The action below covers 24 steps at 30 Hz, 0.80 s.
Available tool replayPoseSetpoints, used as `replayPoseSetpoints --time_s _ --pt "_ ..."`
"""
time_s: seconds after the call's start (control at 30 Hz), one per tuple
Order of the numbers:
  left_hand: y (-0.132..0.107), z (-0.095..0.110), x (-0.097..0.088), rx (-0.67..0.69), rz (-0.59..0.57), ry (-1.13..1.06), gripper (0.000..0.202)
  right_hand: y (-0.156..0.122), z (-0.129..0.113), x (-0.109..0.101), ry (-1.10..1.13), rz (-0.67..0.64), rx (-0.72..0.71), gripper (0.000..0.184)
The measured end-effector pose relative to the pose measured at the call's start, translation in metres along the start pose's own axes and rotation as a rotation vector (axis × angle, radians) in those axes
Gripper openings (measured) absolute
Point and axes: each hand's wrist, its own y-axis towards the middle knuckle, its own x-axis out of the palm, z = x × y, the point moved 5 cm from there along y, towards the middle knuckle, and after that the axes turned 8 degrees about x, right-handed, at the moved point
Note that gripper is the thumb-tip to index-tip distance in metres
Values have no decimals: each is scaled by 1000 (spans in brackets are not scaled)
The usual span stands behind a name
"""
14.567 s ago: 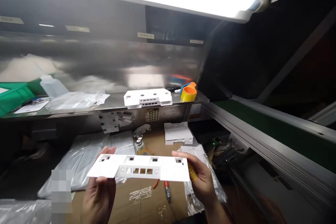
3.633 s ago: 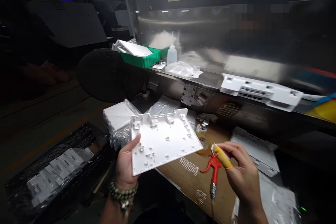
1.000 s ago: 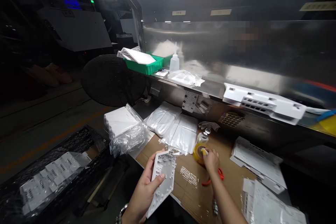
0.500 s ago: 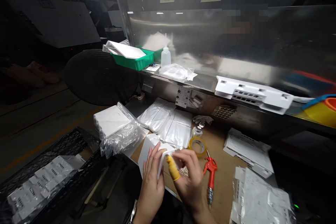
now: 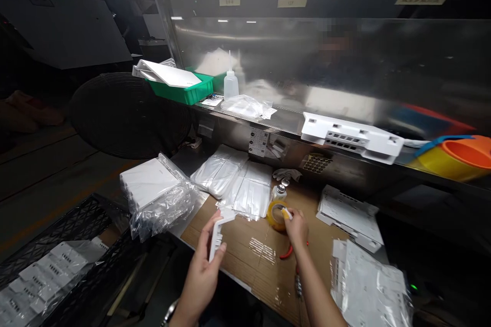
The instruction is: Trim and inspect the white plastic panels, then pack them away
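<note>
My left hand [image 5: 203,260] is closed round a white plastic panel [image 5: 215,235], held edge-on above the cardboard with small ribs showing on its inner side. My right hand [image 5: 297,227] reaches over the yellow tape roll [image 5: 276,215], its fingers pinched together. A yellow finger cot covers the thumb, and a small white bit shows at the fingertips; I cannot make out what it is. Beneath the right forearm lies a red air blow gun [image 5: 287,253], partly hidden. Just behind the tape stands a small bottle with a metal cap [image 5: 280,191].
Clear plastic bags [image 5: 247,189] lie stacked behind the cardboard mat [image 5: 238,260]. Bagged white panels [image 5: 153,184] sit at left, more white panels [image 5: 368,281] at right. Above runs a shelf with a green bin [image 5: 184,93], a squeeze bottle [image 5: 230,84] and a white housing [image 5: 351,135].
My right hand has left the white panel and moved right and away from me, to the tape roll. My left hand still holds the panel, now lower and turned edge-on. The view has shifted slightly.
</note>
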Motion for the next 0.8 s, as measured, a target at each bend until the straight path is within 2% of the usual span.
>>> replayPoseSetpoints --time_s 0.1,0.17,0.23,0.3,0.4,0.5,0.57,0.67,0.73,0.8 --pt "0 -12 -20 -376 98 -382 79 7 21 13 -56 -67 55 29" --pt "-1 -21 -40 -527 205 -577 99 2 36 8 -70 -73 102 32" --pt "-2 -28 -62 -534 257 -689 102 -11 55 -2 -80 -65 179 33" --pt "-4 -36 -78 -520 231 -739 95 -29 78 -12 -84 -76 273 31" --pt "-16 -53 -87 -590 157 -744 91 -57 108 -13 -47 -153 384 28" --pt "-34 -74 -93 -758 170 -700 100 -71 124 -12 59 -236 446 35" --pt "-48 -86 -108 -858 218 -649 110 -73 127 -20 167 -296 458 44" --pt "-73 -96 -148 -956 279 -566 119 -75 120 -45 333 -450 432 60" --pt "-93 -101 -178 -1002 322 -513 114 -82 104 -57 509 -637 441 76" --pt "-114 -107 -203 -1012 422 -488 99 -92 74 -60 623 -795 431 92"
